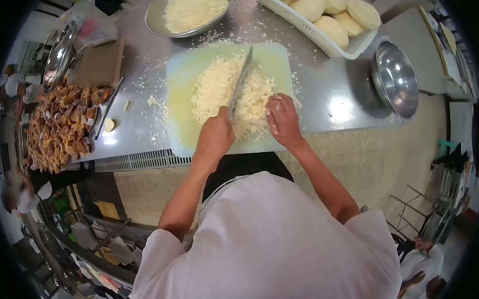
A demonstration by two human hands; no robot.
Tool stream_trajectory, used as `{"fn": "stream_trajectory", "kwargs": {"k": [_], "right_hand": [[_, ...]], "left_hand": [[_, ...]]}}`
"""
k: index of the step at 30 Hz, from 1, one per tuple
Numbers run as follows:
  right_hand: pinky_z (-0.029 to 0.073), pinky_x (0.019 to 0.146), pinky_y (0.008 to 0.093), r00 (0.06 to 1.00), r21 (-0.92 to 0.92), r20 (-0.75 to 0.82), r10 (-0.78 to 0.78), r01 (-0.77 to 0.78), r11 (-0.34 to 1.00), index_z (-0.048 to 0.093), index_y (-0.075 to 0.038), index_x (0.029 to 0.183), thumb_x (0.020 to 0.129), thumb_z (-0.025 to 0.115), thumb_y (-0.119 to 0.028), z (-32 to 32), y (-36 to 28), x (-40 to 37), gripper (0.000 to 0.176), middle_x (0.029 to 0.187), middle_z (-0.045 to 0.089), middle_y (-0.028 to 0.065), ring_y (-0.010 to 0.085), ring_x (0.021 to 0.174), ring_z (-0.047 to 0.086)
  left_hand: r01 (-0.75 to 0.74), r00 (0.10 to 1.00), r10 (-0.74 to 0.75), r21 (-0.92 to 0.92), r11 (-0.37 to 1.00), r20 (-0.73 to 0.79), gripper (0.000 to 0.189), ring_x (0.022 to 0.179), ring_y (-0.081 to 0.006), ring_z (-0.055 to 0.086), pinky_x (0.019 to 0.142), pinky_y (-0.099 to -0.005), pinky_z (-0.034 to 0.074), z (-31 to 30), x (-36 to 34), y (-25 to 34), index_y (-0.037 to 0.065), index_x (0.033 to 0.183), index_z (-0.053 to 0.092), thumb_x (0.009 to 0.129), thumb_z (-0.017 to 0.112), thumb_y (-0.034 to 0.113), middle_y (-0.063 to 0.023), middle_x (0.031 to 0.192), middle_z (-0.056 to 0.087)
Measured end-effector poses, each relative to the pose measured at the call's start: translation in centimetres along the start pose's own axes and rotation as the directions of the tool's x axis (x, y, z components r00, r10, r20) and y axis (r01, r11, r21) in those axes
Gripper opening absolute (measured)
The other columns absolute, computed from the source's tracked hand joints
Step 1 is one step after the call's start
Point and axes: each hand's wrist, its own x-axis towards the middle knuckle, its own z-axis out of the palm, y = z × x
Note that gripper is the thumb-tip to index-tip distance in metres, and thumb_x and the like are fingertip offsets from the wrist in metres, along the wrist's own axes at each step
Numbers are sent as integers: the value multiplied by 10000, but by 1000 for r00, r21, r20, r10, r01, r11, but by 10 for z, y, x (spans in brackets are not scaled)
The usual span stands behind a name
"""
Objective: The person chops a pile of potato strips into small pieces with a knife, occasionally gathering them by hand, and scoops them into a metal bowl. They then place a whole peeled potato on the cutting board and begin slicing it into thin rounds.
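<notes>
My left hand (215,133) is closed around the handle of a kitchen knife (241,81), its blade angled up and right across a heap of finely chopped pale vegetable (214,92). The heap spreads over a pale green and yellow cutting board (178,128). My right hand (283,119) rests at the heap's right side, fingers curled in against the chopped pieces and specked with bits. What lies under those fingertips is partly hidden. Thin cut strips show on the board near its front edge, between my hands.
Behind the board stands a metal bowl (153,20) of chopped pale bits; a white basket (328,43) holds several peeled pale vegetables. A tilted metal bowl (395,80) sits right. Brown wrapped pieces (59,124) pile at left beside a dark rod (109,107). Scraps litter the steel table (332,93).
</notes>
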Motion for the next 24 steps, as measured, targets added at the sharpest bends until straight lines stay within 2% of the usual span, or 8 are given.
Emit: {"fn": "stream_trajectory", "kwargs": {"k": [4,6,7,8,11,15,19,24], "right_hand": [[399,892,475,999,-16,32,33,-33,999,575,-6,975,764,577,-1,13,2,-3,210,1074,525,184,372,1048,484],[396,892,477,999,-166,48,-24,31,986,579,-2,978,766,586,-24,21,6,-3,214,1055,523,176,370,1046,479],[396,892,477,999,-160,49,-20,28,987,579,-2,978,766,586,-24,22,6,-1,214,1055,523,176,370,1046,479],[391,901,479,998,-167,64,-25,35,985,580,-4,981,771,586,-39,21,5,0,212,1063,524,174,367,1055,474],[385,915,477,996,-201,84,-36,53,978,583,-6,987,781,581,-58,22,7,2,213,1071,524,170,360,1066,466],[380,934,469,994,-198,114,-2,25,980,586,-5,1000,780,584,-69,26,8,-2,229,1096,524,173,357,1079,457],[383,928,475,995,-205,85,-49,65,977,587,1,1008,793,582,-72,26,9,-4,227,1115,526,179,362,1075,462],[393,906,480,997,-198,75,-13,28,980,587,10,990,815,565,-72,30,11,-2,194,1085,521,180,368,1042,474]], "left_hand": [[77,996,-73,-83,994,57,161,661,-473,586,606,-531,453,-22,-36,20,-76,971,472,830,492,-2,-312,653,559],[109,994,-104,-121,987,45,180,649,-475,582,604,-539,451,-3,-38,29,-69,990,460,830,501,3,-312,661,563],[21,1000,-21,-82,996,-9,193,640,-472,581,599,-544,450,22,-28,19,-62,1005,461,825,505,-6,-304,659,567],[29,1000,-30,-81,996,-5,193,640,-472,581,599,-544,450,38,-15,14,-62,1005,461,825,505,-6,-304,659,567],[-93,995,88,-99,991,-51,162,651,-475,581,577,-524,438,44,3,15,-55,976,458,852,521,28,-293,654,565],[117,992,-113,-82,990,52,162,643,-462,582,582,-527,446,6,-35,46,-64,960,456,807,503,-33,-285,655,575],[21,999,-25,-134,991,-29,167,693,-495,570,601,-537,427,58,-4,29,-60,989,447,868,505,39,-322,688,566],[71,997,-70,-83,994,15,169,685,-487,572,590,-534,427,27,-26,46,-63,977,449,856,515,35,-308,685,572]]}}
